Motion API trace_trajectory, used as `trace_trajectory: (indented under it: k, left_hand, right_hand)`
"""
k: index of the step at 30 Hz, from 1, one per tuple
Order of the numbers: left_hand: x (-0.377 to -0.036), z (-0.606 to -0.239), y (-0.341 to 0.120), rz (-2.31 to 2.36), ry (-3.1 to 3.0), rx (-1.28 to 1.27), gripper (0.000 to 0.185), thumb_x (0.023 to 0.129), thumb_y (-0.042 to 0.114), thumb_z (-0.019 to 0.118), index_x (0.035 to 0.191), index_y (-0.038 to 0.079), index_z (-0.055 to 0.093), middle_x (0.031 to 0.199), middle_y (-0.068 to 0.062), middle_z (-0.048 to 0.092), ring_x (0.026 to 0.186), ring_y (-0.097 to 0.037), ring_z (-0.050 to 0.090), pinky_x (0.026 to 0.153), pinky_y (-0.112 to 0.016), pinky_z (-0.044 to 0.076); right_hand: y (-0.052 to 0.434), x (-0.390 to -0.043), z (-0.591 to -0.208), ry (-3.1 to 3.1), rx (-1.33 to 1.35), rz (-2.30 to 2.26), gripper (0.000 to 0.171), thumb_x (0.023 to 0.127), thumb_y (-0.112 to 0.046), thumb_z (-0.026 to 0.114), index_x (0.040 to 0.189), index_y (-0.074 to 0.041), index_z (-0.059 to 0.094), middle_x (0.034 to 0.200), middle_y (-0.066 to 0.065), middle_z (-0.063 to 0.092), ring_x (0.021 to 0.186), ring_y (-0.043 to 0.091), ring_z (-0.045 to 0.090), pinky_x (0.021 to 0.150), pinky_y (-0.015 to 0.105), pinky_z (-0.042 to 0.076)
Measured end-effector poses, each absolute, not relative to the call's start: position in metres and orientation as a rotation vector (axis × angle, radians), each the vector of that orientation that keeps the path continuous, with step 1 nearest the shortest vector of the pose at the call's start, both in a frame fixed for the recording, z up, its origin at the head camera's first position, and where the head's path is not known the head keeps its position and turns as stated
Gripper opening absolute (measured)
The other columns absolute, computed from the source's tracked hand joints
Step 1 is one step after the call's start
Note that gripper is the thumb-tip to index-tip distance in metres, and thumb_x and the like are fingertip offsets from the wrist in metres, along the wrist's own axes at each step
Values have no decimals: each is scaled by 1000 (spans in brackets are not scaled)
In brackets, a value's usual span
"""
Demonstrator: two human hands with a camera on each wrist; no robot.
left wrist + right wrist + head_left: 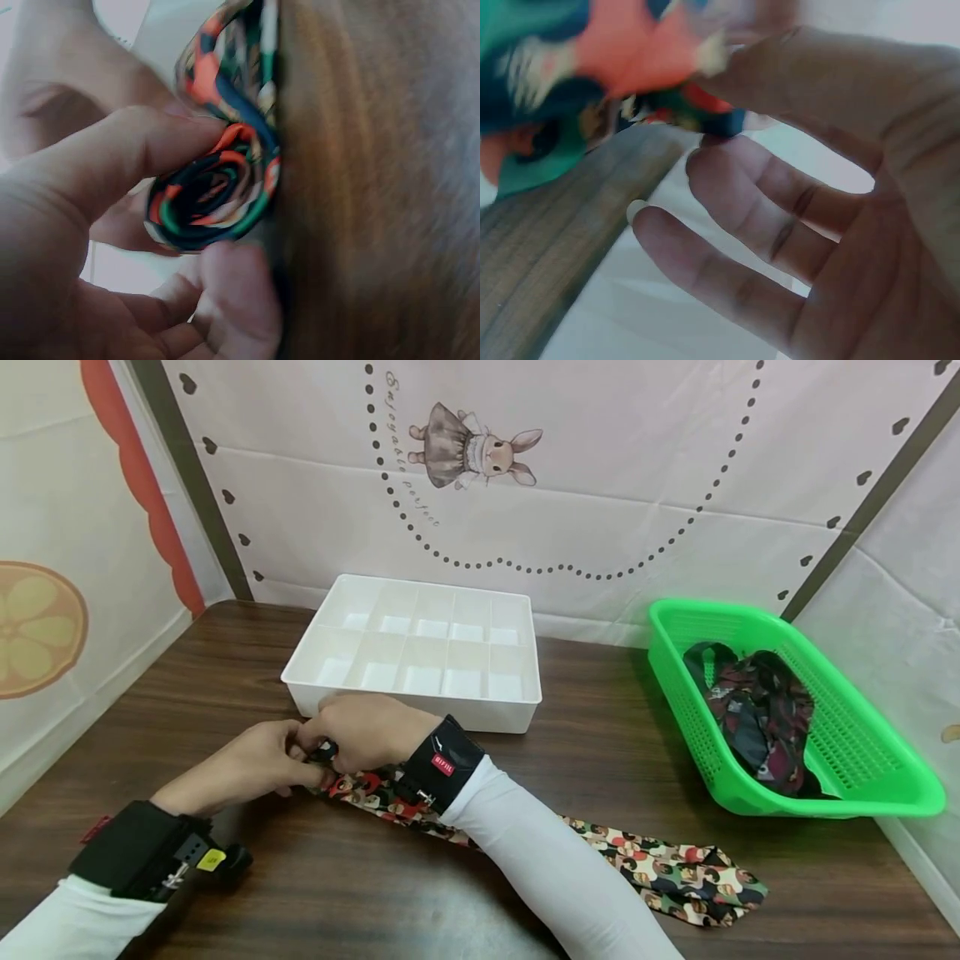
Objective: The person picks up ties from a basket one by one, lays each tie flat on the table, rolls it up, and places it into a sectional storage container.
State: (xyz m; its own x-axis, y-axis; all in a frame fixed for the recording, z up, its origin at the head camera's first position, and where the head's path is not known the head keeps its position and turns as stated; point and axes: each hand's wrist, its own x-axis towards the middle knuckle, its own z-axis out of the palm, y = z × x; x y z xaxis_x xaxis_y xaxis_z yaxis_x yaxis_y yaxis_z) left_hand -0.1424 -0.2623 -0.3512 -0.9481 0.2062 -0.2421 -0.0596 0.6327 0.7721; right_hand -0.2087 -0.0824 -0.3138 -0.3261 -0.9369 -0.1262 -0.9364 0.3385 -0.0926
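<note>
Currently both hands at tie (660,868), near tray (420,652): left hand (247,768) pinching rolled end (214,191) to keep coil tight, right hand (367,731) pinching alongside; tail trailing right on table (600,735).

Right forearm (540,852) covering middle of tie (667,872); rolled end hiding between both hands; right wrist view blurring tie pattern; basket's (885,797) clothes indistinct.
</note>
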Motion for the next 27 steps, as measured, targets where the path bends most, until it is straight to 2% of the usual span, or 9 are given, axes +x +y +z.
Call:
trace_trajectory:
  k: [2,5,8,11,14,17,20,22,27]
  left_hand:
    - [-142,-352,-261,1206,2566,114,32,84,18,81,98,2,57,75,-2,51,73,-20,59,64,-36,58]
    - [-143,-353,-260,1193,2563,124,28,88,21,80,97,4,60,77,-1,56,75,-20,60,65,-36,57]
    - [-143,-349,-263,1204,2517,138,35,95,27,76,112,-2,66,90,-4,66,82,-21,65,70,-37,60]
    - [-142,-345,-265,1234,2481,149,48,98,29,72,128,-7,63,103,-8,70,87,-23,69,73,-38,61]
    - [-141,-345,-263,1256,2475,135,44,95,22,72,125,-9,62,99,-10,69,84,-23,68,71,-38,61]
    - [-141,-346,-260,1266,2477,151,36,88,13,73,116,-6,62,93,-8,65,81,-23,65,68,-37,60]
    - [-141,-346,-257,1266,2473,157,37,83,7,75,115,-6,60,91,-8,61,79,-22,62,66,-36,59]
    - [-140,-347,-256,1261,2473,164,37,83,5,75,115,-6,59,92,-7,59,79,-21,62,66,-35,59]
    - [-140,-348,-257,1254,2456,159,38,84,6,74,117,-7,59,91,-7,60,81,-21,63,68,-36,60]
  right_hand:
    - [-81,-208,-311,2433,-1726,5,27,95,-11,77,118,-27,78,101,-7,62,97,6,51,77,18,42]
    - [-81,-206,-310,2463,-1684,9,30,95,-11,78,119,-28,78,104,-8,63,99,5,51,78,17,43]
    - [-81,-207,-312,2494,-1650,3,32,95,-13,80,123,-27,77,109,-10,64,103,4,54,83,17,45]
    - [-80,-208,-313,2505,-1629,-3,31,95,-15,81,124,-25,74,109,-10,65,104,5,56,85,20,47]
    - [-79,-207,-310,2487,-1615,-11,31,95,-14,80,124,-25,72,109,-9,62,101,5,55,81,21,48]
    - [-77,-208,-306,2421,-1639,-57,27,93,-9,79,116,-23,75,103,-8,61,95,6,53,77,19,45]
    - [-76,-208,-303,2340,-1660,-111,22,91,-5,78,107,-20,77,92,-7,61,86,7,52,72,19,42]
    - [-75,-208,-303,2310,-1660,-124,19,91,-4,76,104,-18,76,86,-7,59,81,8,52,69,20,41]
    - [-74,-208,-305,2290,-1636,-134,19,92,-8,75,109,-17,74,85,-7,58,80,8,52,69,20,41]
